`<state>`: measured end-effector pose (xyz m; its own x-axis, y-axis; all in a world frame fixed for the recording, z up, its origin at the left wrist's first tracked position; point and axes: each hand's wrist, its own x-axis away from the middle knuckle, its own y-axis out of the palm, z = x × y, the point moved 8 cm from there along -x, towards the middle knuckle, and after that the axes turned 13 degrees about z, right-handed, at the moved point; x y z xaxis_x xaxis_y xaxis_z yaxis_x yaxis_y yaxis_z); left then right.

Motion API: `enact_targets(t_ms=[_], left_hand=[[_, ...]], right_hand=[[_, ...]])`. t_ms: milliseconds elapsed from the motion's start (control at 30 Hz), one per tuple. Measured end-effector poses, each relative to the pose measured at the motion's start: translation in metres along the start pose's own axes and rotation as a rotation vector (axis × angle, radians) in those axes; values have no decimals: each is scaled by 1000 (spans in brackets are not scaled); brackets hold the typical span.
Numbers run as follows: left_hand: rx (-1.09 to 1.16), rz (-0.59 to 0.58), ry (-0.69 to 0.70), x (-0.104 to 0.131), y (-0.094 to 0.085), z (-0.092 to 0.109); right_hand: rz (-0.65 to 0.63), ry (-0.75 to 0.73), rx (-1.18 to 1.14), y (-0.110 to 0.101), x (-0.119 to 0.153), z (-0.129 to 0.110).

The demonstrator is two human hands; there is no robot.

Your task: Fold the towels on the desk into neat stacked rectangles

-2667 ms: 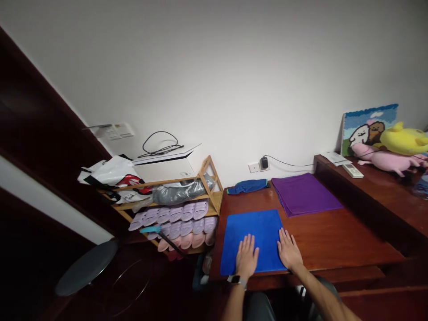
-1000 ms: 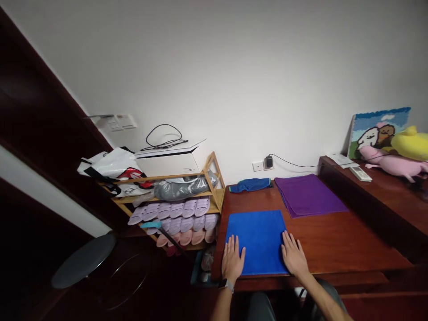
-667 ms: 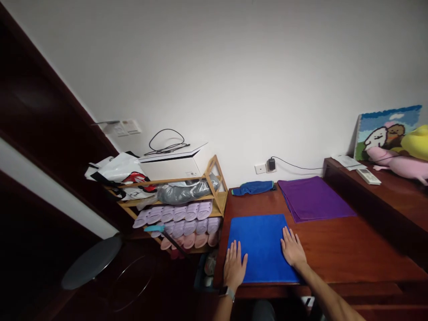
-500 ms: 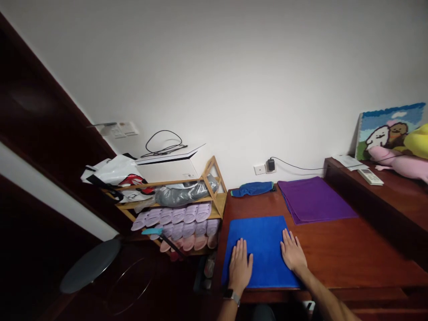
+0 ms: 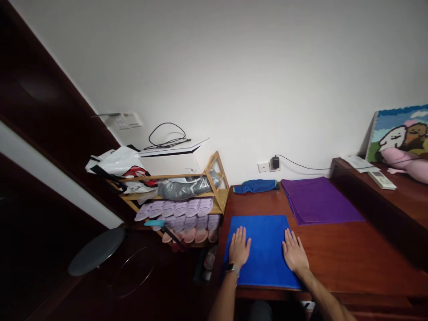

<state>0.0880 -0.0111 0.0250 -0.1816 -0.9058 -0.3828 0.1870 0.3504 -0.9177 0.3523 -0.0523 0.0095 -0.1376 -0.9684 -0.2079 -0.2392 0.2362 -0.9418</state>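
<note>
A blue cloth [image 5: 265, 249] lies flat, in a rough square, at the front left of the wooden desk. My left hand [image 5: 239, 248] rests palm down on its left side, fingers stretched forward and thumb apart; a watch is on that wrist. On the right edge of the cloth lies my right hand [image 5: 295, 252], also flat, with its fingers extended. Neither hand grips anything. Behind the right hand is a folded purple cloth [image 5: 321, 200], with a little blue showing under its left edge. A dark blue fabric piece [image 5: 256, 186] lies near the wall.
Left of the desk [image 5: 344, 254] stands a wooden rack [image 5: 219, 200] with lilac and pink slippers [image 5: 180, 208] and a white box [image 5: 172, 164] on top. A round stool [image 5: 96, 252] is farther left. On the raised surface at right are a remote [image 5: 381, 180] and a pink plush toy [image 5: 406, 164].
My left hand has slid a little forward on the blue cloth. The right hand stays at the cloth's right edge. The whole view has shifted slightly.
</note>
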Motion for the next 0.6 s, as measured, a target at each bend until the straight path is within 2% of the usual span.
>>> enact_targets(t_ms=[67, 133, 233, 367, 533, 600], left_hand=[[-35, 15, -33, 5, -6, -37], [-47, 38, -41, 9, -7, -54], [-51, 89, -44, 10, -4, -55], [-37, 124, -35, 11, -1, -50], [-30, 151, -34, 12, -2, -52], [-32, 166, -32, 12, -2, -52]], right_hand=[[1, 5, 2, 3, 0, 2], [5, 6, 12, 7, 0, 3], [6, 5, 39, 10, 1, 3], [-58, 15, 67, 8, -2, 3], [-61, 46, 53, -10, -35, 0], [-81, 38, 38, -11, -49, -4]])
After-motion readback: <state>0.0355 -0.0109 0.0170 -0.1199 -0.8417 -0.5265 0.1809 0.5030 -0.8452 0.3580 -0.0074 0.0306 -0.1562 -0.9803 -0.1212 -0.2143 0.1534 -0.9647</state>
